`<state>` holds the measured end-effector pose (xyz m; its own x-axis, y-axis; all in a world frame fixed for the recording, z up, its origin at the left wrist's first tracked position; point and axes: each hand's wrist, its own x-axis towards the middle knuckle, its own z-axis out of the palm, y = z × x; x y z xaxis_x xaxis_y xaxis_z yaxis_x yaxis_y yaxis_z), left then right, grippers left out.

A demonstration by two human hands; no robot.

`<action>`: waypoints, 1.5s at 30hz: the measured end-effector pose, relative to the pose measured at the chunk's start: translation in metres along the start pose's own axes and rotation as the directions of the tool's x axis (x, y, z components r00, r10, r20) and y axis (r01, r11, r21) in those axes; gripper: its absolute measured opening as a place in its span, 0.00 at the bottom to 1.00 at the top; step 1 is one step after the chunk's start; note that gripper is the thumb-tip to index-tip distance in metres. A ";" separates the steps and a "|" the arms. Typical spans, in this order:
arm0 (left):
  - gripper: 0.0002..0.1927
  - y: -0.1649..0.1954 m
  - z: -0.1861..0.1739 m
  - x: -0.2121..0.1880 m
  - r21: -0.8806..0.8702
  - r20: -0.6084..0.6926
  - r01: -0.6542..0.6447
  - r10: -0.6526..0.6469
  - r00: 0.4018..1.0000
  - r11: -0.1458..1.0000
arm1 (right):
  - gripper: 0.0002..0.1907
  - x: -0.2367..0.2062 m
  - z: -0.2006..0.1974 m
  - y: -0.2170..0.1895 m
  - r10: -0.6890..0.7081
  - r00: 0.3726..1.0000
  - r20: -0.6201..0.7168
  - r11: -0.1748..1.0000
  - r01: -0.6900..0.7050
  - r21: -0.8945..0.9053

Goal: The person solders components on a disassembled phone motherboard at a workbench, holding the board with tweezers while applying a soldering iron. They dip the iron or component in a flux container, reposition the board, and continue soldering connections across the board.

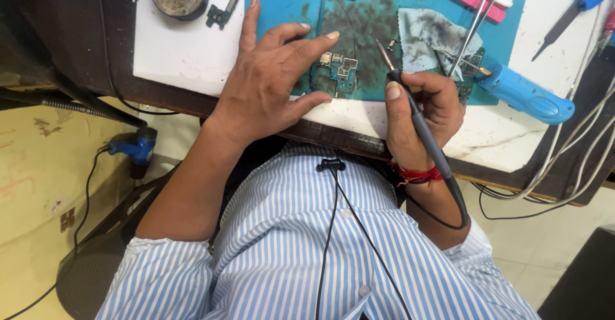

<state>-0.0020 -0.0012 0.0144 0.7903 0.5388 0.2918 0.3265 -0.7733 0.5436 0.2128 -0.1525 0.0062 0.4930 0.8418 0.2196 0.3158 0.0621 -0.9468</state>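
Right hand (423, 112) grips soldering iron (419, 124), tip seemingly above circuit board (339, 70).

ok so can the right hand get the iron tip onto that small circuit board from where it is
Probably yes. The right hand holds the soldering iron with its tip just right of the circuit board, nothing between them. The left hand rests along the board's left side.

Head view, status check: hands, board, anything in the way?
Left hand flat, fingertips steadying circuit board. Right hand grips soldering iron, tip above the board. Tweezers and blue tool lie right, clear.
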 end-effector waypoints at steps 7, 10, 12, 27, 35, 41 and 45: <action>0.38 0.001 0.008 -0.005 0.018 -0.056 0.039 -0.038 0.998 0.999 | 0.09 0.001 0.001 0.000 -0.001 1.000 0.006 1.000 0.001 0.000; 0.36 0.006 0.016 -0.006 0.060 -0.088 0.033 -0.027 0.996 0.998 | 0.09 0.001 0.000 0.000 -0.005 1.000 0.005 1.000 0.005 -0.004; 0.35 0.011 0.022 -0.005 0.105 -0.123 0.042 -0.029 0.992 0.994 | 0.09 0.001 0.000 0.000 -0.004 1.000 0.007 1.000 0.004 0.003; 0.36 0.005 -0.002 -0.006 -0.007 0.044 0.033 -0.033 0.998 0.999 | 0.09 0.000 -0.001 -0.001 -0.006 1.000 0.014 1.000 0.006 -0.013; 0.37 0.010 0.015 -0.004 0.021 -0.060 0.051 -0.049 0.997 0.998 | 0.09 -0.001 -0.002 0.001 0.010 1.000 0.010 1.000 -0.010 -0.013; 0.38 0.008 0.020 -0.008 0.141 -0.047 0.056 -0.050 0.998 0.988 | 0.08 0.001 -0.001 -0.001 0.018 0.999 0.037 1.000 -0.019 0.015; 0.42 0.004 0.020 -0.008 0.076 -0.094 0.035 -0.028 0.995 0.996 | 0.08 0.004 0.001 -0.007 0.004 0.995 0.099 0.988 0.011 -0.153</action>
<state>0.0033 -0.0158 -0.0016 0.7288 0.5893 0.3487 0.3928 -0.7769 0.4921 0.2117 -0.1493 0.0132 0.4118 0.8909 0.1914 0.4419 -0.0115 -0.8970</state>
